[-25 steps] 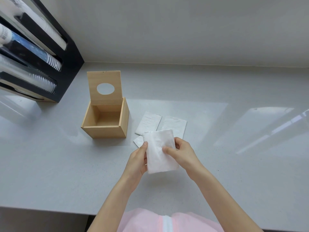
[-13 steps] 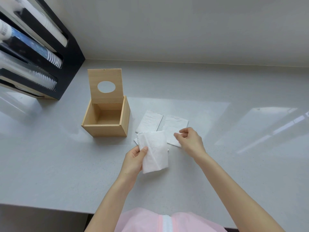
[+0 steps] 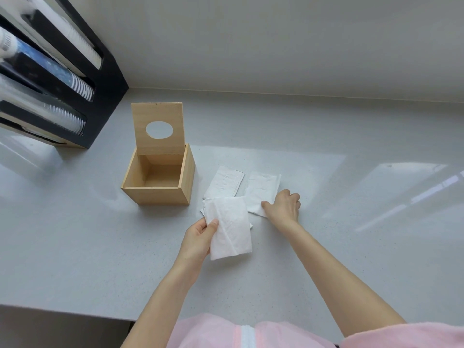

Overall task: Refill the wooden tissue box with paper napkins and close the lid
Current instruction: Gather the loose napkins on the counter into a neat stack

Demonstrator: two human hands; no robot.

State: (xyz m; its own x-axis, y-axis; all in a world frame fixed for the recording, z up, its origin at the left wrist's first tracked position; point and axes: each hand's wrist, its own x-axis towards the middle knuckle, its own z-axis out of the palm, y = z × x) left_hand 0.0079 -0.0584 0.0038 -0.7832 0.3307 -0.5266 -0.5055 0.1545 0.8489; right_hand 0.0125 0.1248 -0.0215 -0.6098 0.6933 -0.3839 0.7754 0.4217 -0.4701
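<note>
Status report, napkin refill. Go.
Left hand holds a napkin. Right hand on the right napkin, grip unclear. Box empty, lid up. Nothing in the way.

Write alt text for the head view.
A left hand holds a folded white paper napkin while the right hand grips another napkin on the grey counter, beside an empty wooden tissue box, lid upright.

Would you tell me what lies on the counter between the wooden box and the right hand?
In the head view, two flat napkins: one nearest the wooden box, another whose near edge the right hand touches.
</note>
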